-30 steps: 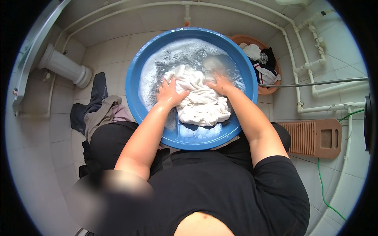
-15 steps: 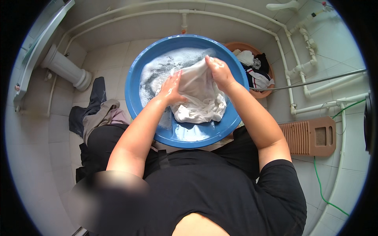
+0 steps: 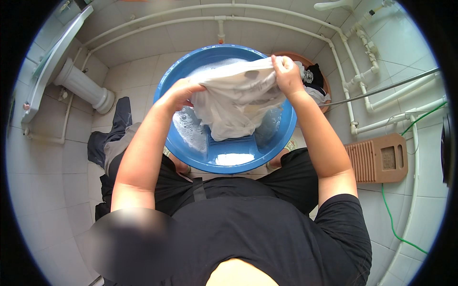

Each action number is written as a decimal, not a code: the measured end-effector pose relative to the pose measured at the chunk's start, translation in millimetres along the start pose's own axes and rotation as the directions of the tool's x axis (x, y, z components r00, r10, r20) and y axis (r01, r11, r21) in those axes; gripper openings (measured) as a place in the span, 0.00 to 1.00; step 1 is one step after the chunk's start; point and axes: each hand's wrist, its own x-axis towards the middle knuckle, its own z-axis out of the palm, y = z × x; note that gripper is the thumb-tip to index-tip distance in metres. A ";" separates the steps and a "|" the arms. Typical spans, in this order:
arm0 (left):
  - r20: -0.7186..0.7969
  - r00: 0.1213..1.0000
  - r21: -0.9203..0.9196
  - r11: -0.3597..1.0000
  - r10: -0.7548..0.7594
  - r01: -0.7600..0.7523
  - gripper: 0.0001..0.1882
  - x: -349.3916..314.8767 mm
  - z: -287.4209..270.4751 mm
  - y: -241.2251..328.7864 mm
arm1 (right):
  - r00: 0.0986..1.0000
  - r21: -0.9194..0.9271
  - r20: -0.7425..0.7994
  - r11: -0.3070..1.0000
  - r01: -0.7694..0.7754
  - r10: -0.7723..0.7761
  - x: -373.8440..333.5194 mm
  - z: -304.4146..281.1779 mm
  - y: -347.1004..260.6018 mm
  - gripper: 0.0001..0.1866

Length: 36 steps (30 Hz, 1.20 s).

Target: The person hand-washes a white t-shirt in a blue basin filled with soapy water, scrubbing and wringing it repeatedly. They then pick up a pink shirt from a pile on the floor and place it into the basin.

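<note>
A wet white garment [image 3: 234, 95] is stretched between my two hands over a round blue basin [image 3: 279, 152]. Its upper edge runs taut from hand to hand, and the rest hangs in folds into the basin. My left hand [image 3: 180, 95] pinches the garment's left corner near the basin's left rim. At the far right rim, my right hand [image 3: 287, 75] is closed on the other end, held a little higher. Soapy water with white foam [image 3: 191, 131] shows at the left inside the basin. The cloth hides much of the water.
An orange-brown basin [image 3: 327, 86] of dark and white clothes stands behind right. A brown washboard [image 3: 377, 158] lies at the right. Dark and beige clothes [image 3: 112, 136] lie on the floor at left. White pipes [image 3: 267, 21] run along the walls; a grey hose [image 3: 381, 89] crosses at right.
My hands have moved apart, the left one outward and the right one up and right. The white garment, bunched in the basin before, is now lifted and spread between them.
</note>
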 end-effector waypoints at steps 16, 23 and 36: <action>-0.068 0.996 0.885 0.464 0.049 0.037 0.47 58.5 34.7 -114.5 | 0.842 -0.663 0.510 0.705 0.253 0.176 -51.0 67.8 79.2 0.32; -0.029 0.992 0.744 0.665 0.126 -0.063 0.55 92.2 21.5 -151.6 | 0.721 -0.634 0.579 0.766 0.105 0.381 -33.9 111.9 108.6 0.36; 0.119 0.981 0.445 0.891 -0.154 0.086 0.41 114.8 7.3 -133.6 | 0.695 -0.585 0.647 0.789 0.189 0.313 12.0 151.7 146.7 0.38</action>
